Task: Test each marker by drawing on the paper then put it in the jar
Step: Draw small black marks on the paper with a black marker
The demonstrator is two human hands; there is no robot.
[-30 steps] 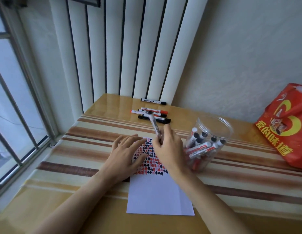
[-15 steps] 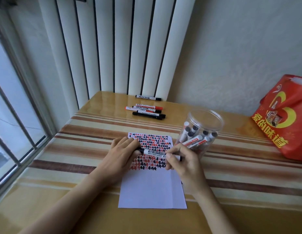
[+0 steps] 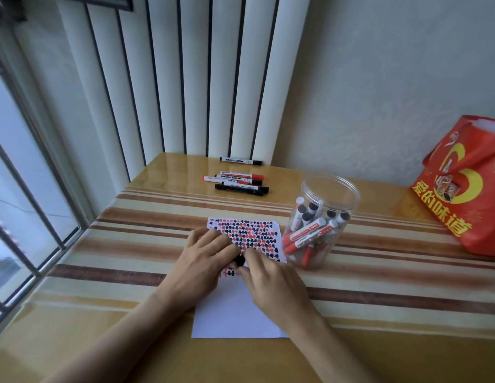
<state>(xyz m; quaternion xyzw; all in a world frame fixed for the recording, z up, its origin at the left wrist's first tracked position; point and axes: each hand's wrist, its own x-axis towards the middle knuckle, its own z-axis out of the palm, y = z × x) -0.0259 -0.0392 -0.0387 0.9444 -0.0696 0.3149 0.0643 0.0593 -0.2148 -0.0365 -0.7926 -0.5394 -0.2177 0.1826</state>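
The white paper [image 3: 240, 313] lies on the table, its upper half filled with small red and black marks. Over it my left hand [image 3: 204, 252] and my right hand [image 3: 271, 280] meet. Between them only a short black end of a marker [image 3: 239, 261] shows. My left fingers pinch that black end, and my right hand curls round the rest of the marker and hides it. The clear plastic jar [image 3: 327, 186] stands open just right of the paper and holds several red and black markers [image 3: 309, 230].
Several loose markers [image 3: 240, 183] lie in a bunch at the back of the table, and one more marker [image 3: 240, 160] lies by the radiator. A red bag [image 3: 467, 189] stands at the far right. A window runs along the left side.
My right hand brought the marker down from upright to lying flat over the paper. My left hand took its black end, and both hands have closed together so most of it is hidden.
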